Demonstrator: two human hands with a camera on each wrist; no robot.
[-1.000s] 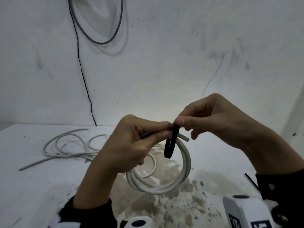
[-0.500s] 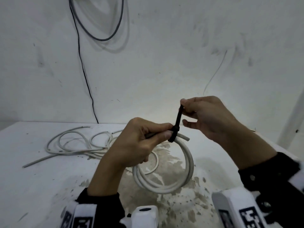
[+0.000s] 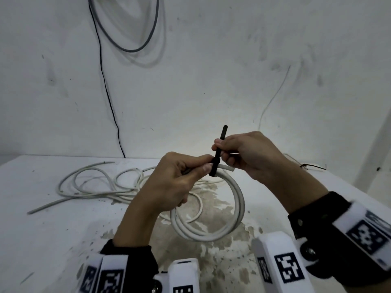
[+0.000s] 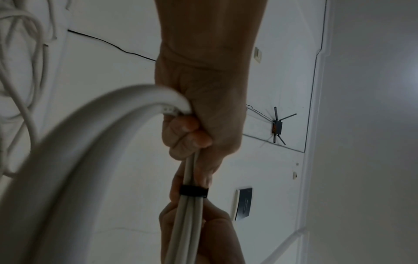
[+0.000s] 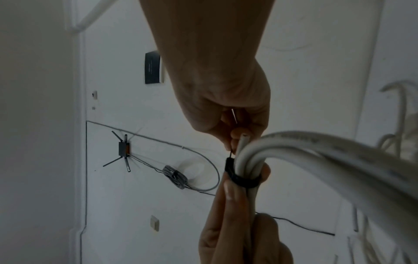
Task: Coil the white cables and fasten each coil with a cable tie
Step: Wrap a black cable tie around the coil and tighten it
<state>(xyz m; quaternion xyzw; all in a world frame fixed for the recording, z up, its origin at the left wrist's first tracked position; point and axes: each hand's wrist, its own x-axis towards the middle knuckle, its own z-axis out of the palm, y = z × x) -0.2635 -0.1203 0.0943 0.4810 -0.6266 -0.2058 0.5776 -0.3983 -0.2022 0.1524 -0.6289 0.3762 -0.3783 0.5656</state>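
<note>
My left hand (image 3: 179, 178) grips the top of a coiled white cable (image 3: 237, 210) and holds it above the table. A black cable tie (image 3: 218, 153) is wrapped tight round the coil's strands beside my left thumb. Its tail stands upward, pinched by my right hand (image 3: 237, 151). In the left wrist view the tie's band (image 4: 193, 191) circles the strands just past my left fingers (image 4: 187, 137). The right wrist view shows the same cable tie (image 5: 243, 180) cinched round the coiled cable (image 5: 251, 160), with my right fingers (image 5: 235, 135) just above it.
Loose white cables (image 3: 95, 185) lie tangled on the white table (image 3: 53, 229) at the left. A stained patch (image 3: 213, 240) marks the table under the coil. Dark wires (image 3: 110, 98) hang on the wall behind. Another black tie (image 3: 313, 166) lies at the far right.
The tie was a loose loop under the coil; my right hand has drawn its tail upward and the band now sits tight round the strands. The view has shifted down slightly.
</note>
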